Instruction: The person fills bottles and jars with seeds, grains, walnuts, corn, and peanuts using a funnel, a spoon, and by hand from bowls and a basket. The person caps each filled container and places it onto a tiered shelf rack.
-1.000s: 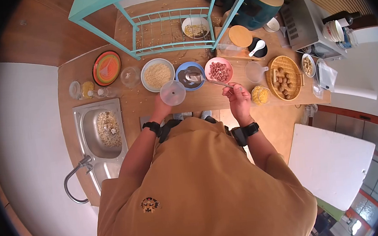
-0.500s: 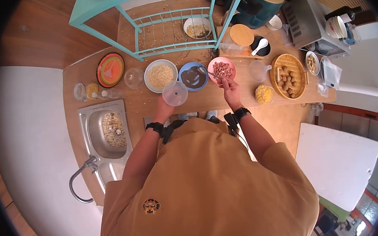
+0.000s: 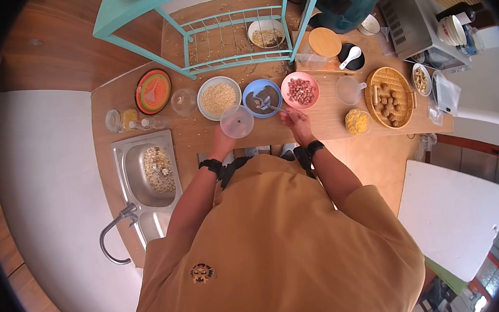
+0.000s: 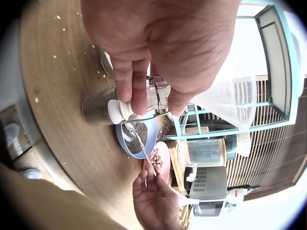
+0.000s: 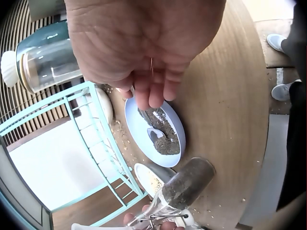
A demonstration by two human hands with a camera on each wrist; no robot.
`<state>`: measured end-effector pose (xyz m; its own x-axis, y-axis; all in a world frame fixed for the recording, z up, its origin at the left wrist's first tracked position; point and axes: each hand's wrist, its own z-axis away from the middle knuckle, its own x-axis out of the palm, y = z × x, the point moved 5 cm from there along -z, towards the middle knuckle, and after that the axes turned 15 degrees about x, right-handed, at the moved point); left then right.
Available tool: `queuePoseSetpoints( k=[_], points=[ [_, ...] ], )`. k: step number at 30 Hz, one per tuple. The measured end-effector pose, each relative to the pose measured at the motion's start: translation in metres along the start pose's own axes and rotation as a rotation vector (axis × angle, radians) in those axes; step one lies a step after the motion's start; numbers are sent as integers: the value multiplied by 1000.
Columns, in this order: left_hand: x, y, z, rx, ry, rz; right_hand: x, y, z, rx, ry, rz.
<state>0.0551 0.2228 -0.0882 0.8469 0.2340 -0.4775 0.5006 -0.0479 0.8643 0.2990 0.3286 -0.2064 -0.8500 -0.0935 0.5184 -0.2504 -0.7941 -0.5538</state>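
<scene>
My left hand (image 3: 223, 144) grips the neck of a clear swing-top glass bottle (image 5: 189, 182), which stands upright on the counter and is filled with dark grains. A translucent funnel (image 3: 237, 122) sits at the bottle's mouth, its wide end up. My right hand (image 3: 298, 124) pinches the handle of a metal spoon (image 4: 138, 142) between thumb and fingers. The spoon's head lies among fine dark grains (image 5: 165, 146) in a blue bowl (image 5: 136, 139), to the right of the bottle. In the right wrist view the spoon carries some grains.
Just right of the blue bowl is a pink bowl (image 3: 316, 92) of reddish nuts; left, a pale bowl (image 3: 202, 107) of oats. Behind stands a turquoise rack (image 3: 242, 58). A wicker basket (image 3: 371, 111) and yellow jar (image 3: 357, 122) lie right, a sink (image 3: 122, 160) left.
My right hand has moved left toward the blue bowl, and the spoon has gone into the dark grains. My left hand keeps its grip on the bottle. The head view has shifted slightly.
</scene>
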Motion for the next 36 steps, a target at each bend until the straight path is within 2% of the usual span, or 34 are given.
queuePoseSetpoints(
  k=[5,15,23,28,34,36],
  points=[
    [1,-1,0,6,-3,17,-1,-5,12,39,-42,-120],
    [1,1,0,-7,28,67,9,-72,52,-102,-79,-37],
    [-2,7,0,17,59,17,54,-124,110,-192,-162,-2],
    [-2,8,0,-16,52,102,84,-132,136,-213,-225,24],
    [-3,7,0,-16,55,140,111,-120,146,-258,-215,233],
    [-3,5,1,-43,37,110,116,-117,148,-330,-138,454]
  ],
)
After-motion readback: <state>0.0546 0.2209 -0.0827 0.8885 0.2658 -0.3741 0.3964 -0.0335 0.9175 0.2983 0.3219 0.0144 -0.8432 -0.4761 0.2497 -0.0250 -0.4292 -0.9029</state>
